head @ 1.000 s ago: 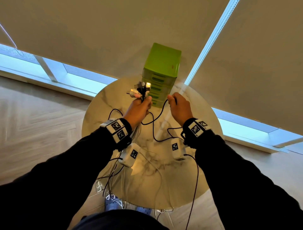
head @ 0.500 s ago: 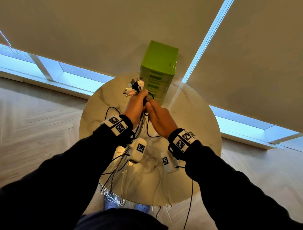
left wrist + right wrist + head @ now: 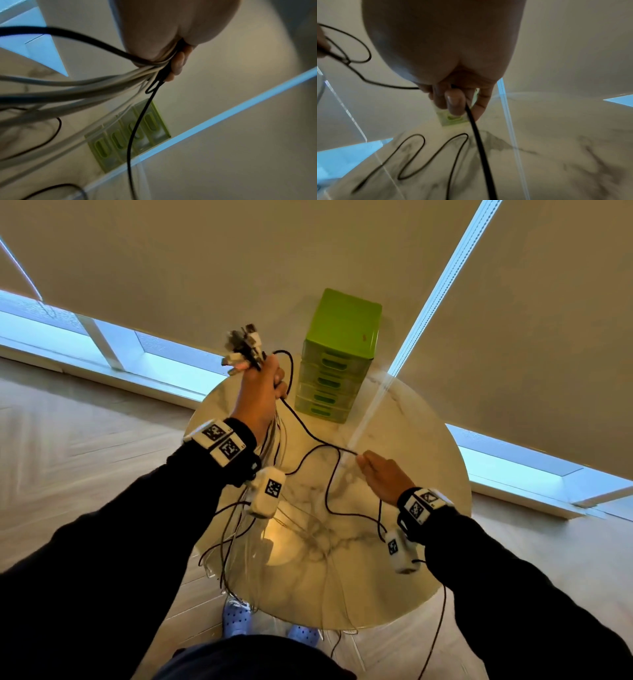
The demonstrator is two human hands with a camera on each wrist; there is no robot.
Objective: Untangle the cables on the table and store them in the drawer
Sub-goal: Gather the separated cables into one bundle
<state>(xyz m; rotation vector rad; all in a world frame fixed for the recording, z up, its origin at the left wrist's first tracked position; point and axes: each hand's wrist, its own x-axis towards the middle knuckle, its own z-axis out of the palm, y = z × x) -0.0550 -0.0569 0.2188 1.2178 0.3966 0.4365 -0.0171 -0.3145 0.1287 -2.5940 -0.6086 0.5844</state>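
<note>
My left hand (image 3: 262, 386) is raised above the table's far left and grips a bundle of cables (image 3: 96, 83), white and black; their plug ends (image 3: 245, 344) stick out above the fist. The strands hang down past the table's near edge. One thin black cable (image 3: 308, 433) runs from that fist across to my right hand (image 3: 380, 474), which pinches it (image 3: 471, 115) low over the middle of the table. Loops of the black cable (image 3: 453, 148) lie on the marble. The green drawer unit (image 3: 337, 361) stands at the table's far edge, all drawers closed.
The round marble table (image 3: 428, 559) is small, with floor all round it. Behind it hang beige blinds (image 3: 205, 261) over low windows. My feet in pale shoes (image 3: 236, 616) stand under the near edge, where cable ends dangle.
My hands were together near the drawer unit; the left has lifted the bundle up and left, the right has drawn back to the right along the black cable, stretching it out.
</note>
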